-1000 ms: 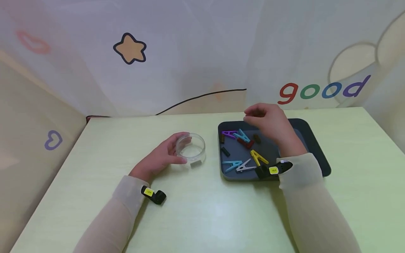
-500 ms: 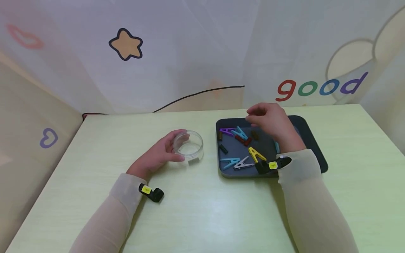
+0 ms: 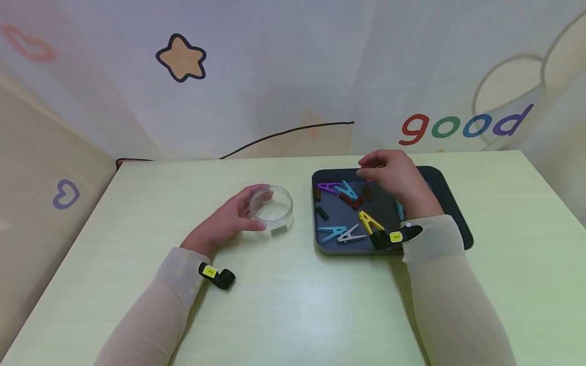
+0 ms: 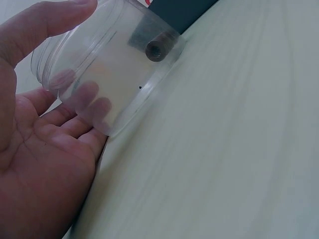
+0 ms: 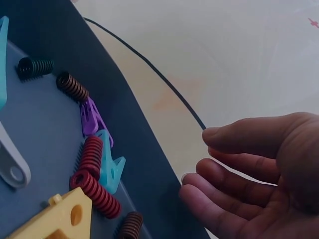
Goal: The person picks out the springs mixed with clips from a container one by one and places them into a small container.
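Holding the jar (image 3: 272, 206) in place, your left hand (image 3: 224, 223) has its thumb and fingers curled round the clear wall; the left wrist view shows the jar (image 4: 107, 64) standing on the table (image 3: 293, 300), with the fingers (image 4: 79, 97) visible through the plastic. That grip has not shifted over the last second.

Your right hand (image 3: 396, 178) hovers above the far part of the tray (image 3: 450, 198), and it has barely moved, drifting only slightly. In the right wrist view its fingers (image 5: 224, 189) are loosely curled with nothing between them, apart from the thumb; so it holds nothing.

Below it on the tray lie the clips and springs, unmoved: a purple clip (image 3: 327, 188), a blue clip (image 3: 347, 191), a red spring (image 3: 351, 201), a yellow clip (image 3: 370, 222), a grey clip (image 3: 350, 236) and another blue one (image 3: 333, 233). Up close, the red spring (image 5: 94, 191) lies against the blue clip (image 5: 110, 167), with a brown spring (image 5: 72, 87) beyond.

With so little changed, I judge that nothing has been picked yet.
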`<state>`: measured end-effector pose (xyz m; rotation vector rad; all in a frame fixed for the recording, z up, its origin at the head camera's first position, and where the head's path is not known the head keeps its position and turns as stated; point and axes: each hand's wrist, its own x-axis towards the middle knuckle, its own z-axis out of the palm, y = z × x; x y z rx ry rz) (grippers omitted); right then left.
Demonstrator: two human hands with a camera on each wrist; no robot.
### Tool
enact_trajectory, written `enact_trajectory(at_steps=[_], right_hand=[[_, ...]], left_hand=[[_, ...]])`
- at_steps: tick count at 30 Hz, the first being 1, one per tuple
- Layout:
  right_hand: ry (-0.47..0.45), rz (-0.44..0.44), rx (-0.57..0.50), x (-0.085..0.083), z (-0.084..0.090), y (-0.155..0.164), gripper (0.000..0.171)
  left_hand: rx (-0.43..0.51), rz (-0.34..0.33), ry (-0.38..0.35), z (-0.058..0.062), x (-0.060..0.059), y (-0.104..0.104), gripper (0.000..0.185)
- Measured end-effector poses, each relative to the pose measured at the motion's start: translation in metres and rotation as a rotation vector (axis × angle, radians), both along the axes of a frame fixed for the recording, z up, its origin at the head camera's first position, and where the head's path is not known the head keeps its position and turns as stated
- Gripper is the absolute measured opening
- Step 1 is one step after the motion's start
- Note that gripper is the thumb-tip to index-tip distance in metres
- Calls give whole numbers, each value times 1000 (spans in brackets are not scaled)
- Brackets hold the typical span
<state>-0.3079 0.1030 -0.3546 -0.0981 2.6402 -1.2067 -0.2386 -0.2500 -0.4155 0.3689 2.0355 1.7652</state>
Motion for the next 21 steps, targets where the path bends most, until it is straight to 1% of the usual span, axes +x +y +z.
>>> enact_trajectory(at_steps=[5,11,15,19,21], right_hand=[[-8,-2,21,-1,0,2,38],[-28,4,35,-1,0,3,39],[-19,-4,36,0,-1,4,38],[-29,5,42,1,-4,4,36],[-35,16,64,1,-6,4,36]], left_hand=[[15,-5,16,1,-2,-1,77],[18,-11,11,1,-3,-1,77],[20,-9,14,1,-3,0,78],[20,2,-3,0,-1,0,78],[22,7,-14,-2,-1,0,78]])
